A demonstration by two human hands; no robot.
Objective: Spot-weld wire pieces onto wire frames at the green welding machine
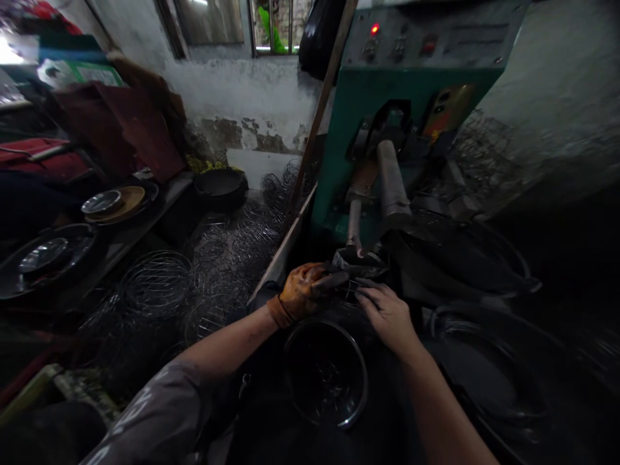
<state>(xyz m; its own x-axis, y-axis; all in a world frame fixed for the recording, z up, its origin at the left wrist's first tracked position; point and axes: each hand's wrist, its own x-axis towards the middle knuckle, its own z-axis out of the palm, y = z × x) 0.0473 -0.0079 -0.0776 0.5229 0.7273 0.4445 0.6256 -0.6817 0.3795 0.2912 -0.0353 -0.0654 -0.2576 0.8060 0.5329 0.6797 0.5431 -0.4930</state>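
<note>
My left hand (305, 290), in a worn orange glove, is closed around a thin wire piece (349, 285) just below the electrode arms of a green welding machine (387, 116). My bare right hand (385, 313) has its fingers curled onto the same wire piece from the right. Both hands meet under the machine's two metal bars (390, 181). A dark round metal bowl (325, 371) sits directly beneath my hands, near my lap. The wire work between my fingers is dim and hard to make out.
Several round wire baskets (155, 278) are piled on the floor to the left. A low shelf at the left holds metal plates (109, 203) and pans. A black pot (220, 184) stands by the wall. A wooden board (285, 242) leans beside the machine. Dark rings lie at right (489, 374).
</note>
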